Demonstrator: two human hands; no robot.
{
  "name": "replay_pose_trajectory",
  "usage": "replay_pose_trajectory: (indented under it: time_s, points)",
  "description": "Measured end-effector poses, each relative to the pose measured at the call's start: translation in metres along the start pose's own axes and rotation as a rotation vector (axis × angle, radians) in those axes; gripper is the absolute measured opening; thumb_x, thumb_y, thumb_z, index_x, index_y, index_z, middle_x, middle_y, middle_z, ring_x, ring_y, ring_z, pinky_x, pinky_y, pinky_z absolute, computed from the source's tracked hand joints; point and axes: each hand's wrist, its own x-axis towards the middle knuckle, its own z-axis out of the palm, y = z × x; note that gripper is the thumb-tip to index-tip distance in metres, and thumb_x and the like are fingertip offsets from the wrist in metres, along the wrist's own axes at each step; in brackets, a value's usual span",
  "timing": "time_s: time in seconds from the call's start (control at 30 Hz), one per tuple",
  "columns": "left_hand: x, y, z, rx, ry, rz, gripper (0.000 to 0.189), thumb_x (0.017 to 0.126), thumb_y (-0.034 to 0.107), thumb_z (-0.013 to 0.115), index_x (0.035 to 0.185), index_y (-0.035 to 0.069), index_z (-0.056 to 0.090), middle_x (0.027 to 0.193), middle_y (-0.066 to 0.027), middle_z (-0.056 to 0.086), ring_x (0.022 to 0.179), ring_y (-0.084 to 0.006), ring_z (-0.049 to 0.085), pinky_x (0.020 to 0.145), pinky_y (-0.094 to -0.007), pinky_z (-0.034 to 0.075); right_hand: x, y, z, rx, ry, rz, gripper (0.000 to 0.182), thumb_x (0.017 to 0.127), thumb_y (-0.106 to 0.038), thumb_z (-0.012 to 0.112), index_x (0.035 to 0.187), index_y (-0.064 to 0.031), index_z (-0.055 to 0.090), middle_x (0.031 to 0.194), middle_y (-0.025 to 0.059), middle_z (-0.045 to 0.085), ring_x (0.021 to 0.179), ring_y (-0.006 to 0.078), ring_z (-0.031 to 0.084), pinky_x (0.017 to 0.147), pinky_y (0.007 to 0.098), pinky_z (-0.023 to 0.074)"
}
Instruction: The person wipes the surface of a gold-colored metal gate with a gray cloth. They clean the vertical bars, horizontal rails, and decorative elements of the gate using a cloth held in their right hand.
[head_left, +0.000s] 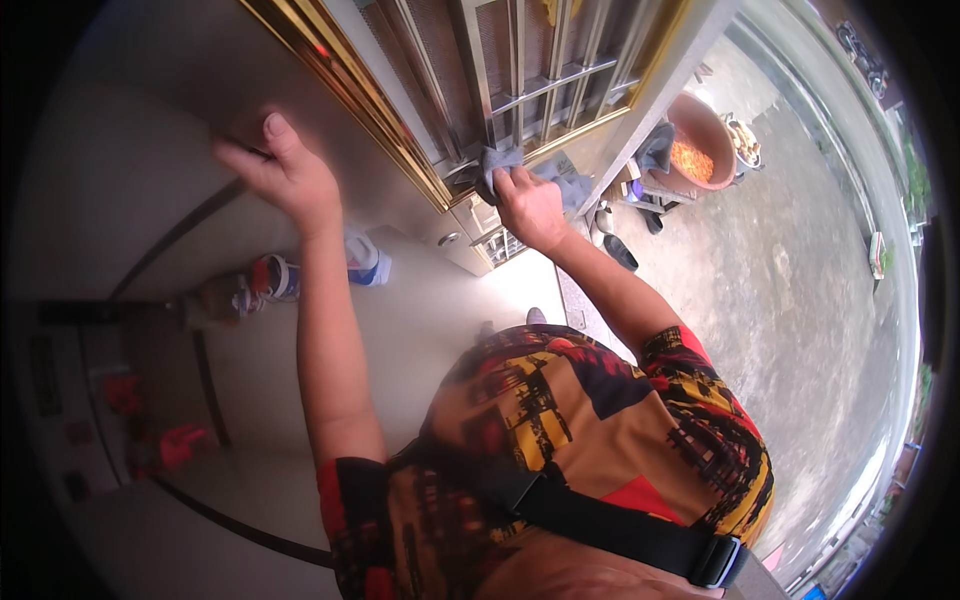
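My right hand (531, 206) grips a grey cloth (499, 161) and presses it against the lower bars of a metal door grille (555, 97). More grey cloth hangs beyond the fingers. Gold-coloured trim (360, 105) frames the door panel on both sides of the bars. Off to the left, my left hand (292, 176) is raised near the dim door surface, thumb apart from the fingers, with nothing seen in it. A round lock (448, 239) sits on the door below the grille.
Bottles and containers (364, 259) stand by the wall at left. Outside the doorway are a large reddish tub (701, 142) with orange pieces, a basin (742, 142) of pale pieces, and dark shoes (621, 253) on the concrete floor. A threshold (589, 307) crosses near my feet.
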Motion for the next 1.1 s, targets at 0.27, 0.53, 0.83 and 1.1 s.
replay_pose_trajectory:
  time_s: [0.27, 0.53, 0.83, 1.1]
  points:
    - [0.0, -0.003, 0.002, -0.012, -0.024, -0.062, 0.058, 0.091, 0.031, 0.057, 0.128, -0.006, 0.031, 0.103, -0.0124, 0.052, 0.087, -0.0183, 0.05, 0.08, -0.0296, 0.043, 0.016, -0.045, 0.026, 0.313, -0.169, 0.16, 0.041, 0.066, -0.007, 0.06, 0.106, -0.0045, 0.052, 0.085, 0.0192, 0.058, 0.073, 0.0391, 0.059, 0.061, 0.0453, 0.0479]
    - [0.0, -0.008, 0.001, 0.12, 0.013, 0.032, 0.067, 0.091, 0.039, 0.054, 0.131, -0.008, 0.029, 0.112, -0.0236, 0.052, 0.1, -0.0298, 0.054, 0.087, -0.0376, 0.043, 0.014, -0.046, -0.004, 0.397, 0.079, 0.086, 0.047, 0.065, -0.005, 0.064, 0.11, -0.0027, 0.051, 0.081, 0.0172, 0.055, 0.068, 0.0369, 0.058, 0.057, 0.0447, 0.0487]
    - [-0.003, -0.005, 0.001, 0.044, -0.009, 0.029, 0.065, 0.091, 0.037, 0.054, 0.131, -0.008, 0.03, 0.115, -0.0232, 0.049, 0.102, -0.0294, 0.053, 0.089, -0.0374, 0.042, 0.185, -0.094, -0.102, -0.017, 0.744, 0.006, 0.059, 0.057, -0.011, 0.072, 0.11, 0.0011, 0.048, 0.081, 0.0164, 0.054, 0.07, 0.0349, 0.059, 0.054, 0.0428, 0.0476]
    - [-0.002, 0.015, 0.004, 0.013, -0.021, -0.019, 0.061, 0.093, 0.034, 0.051, 0.132, -0.007, 0.028, 0.118, -0.0218, 0.048, 0.104, -0.0263, 0.051, 0.089, -0.0351, 0.043, 0.091, -0.059, -0.016, -0.075, 0.451, 0.092, 0.046, 0.061, -0.011, 0.069, 0.101, 0.0043, 0.051, 0.076, 0.0167, 0.056, 0.058, 0.0329, 0.06, 0.049, 0.0385, 0.0487]
